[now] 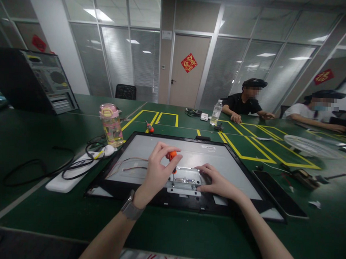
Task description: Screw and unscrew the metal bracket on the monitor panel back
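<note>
Steadily, the left hand (pixel 159 167) pinches the orange handle of a small screwdriver (pixel 173 155) between thumb and fingers, its shaft pointing down at a shallow silvery metal bracket (pixel 184 191). This bracket, with small connectors inside it, lies near the front edge of a large flat grey panel with a black frame (pixel 231 167). The right hand (pixel 218 181) has its thumb and fingers apart, set at the bracket's right side. The tip is too small to make out, so whether it sits in a screw, I cannot tell. Thin coloured wires (pixel 134 167) run across the panel to the left. Beyond its far left corner stands a clear, pink-lidded drinking bottle (pixel 111 126); just beside its right edge lies a black flat rectangular device (pixel 280 193) on the green tabletop (pixel 167 229).
</note>
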`<state>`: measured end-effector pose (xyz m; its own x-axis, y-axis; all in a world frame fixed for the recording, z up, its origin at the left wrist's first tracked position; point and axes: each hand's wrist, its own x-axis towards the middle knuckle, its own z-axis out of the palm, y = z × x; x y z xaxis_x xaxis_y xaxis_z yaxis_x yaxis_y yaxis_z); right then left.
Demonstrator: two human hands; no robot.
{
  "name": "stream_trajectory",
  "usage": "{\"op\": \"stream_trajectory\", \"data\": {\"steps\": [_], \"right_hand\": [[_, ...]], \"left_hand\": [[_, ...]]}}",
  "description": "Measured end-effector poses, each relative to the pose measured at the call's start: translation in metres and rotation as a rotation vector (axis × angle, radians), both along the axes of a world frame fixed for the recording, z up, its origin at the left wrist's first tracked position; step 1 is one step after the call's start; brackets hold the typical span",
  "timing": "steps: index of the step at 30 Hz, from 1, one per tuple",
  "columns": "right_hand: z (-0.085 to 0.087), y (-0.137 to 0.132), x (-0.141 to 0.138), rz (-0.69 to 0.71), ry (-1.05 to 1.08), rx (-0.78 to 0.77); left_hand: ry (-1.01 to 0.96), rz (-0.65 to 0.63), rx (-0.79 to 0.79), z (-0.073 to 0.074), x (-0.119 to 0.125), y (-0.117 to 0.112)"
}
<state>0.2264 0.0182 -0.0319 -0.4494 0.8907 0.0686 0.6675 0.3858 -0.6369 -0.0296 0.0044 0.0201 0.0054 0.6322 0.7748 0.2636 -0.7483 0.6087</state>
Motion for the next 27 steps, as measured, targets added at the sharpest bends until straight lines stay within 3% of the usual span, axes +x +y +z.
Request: {"op": "stream_trajectory", "data": {"steps": [5,11,19,27], "right_hand": [[0.002,-0.001,-0.0011,-0.006,-0.015,-0.001],[0.0009,-0.0001,-0.0009,0.0,-0.013,-0.002],[0.0003,0.0005,-0.0003,0.0,-0.018,0.006],[-0.0002,0.0005,0.0006,0.005,-0.014,0.009]], "left_hand": [[-0.006,-0.006,-0.007,-0.0012,0.0001,0.0003],[-0.069,-0.145,-0.151,-0.0046,-0.0005,-0.0019],[-0.008,0.0,-0.007,-0.0014,-0.0008,0.0002],[-0.053,-0.076,-0.042,0.0002,-0.0015,-0.0009]]}}
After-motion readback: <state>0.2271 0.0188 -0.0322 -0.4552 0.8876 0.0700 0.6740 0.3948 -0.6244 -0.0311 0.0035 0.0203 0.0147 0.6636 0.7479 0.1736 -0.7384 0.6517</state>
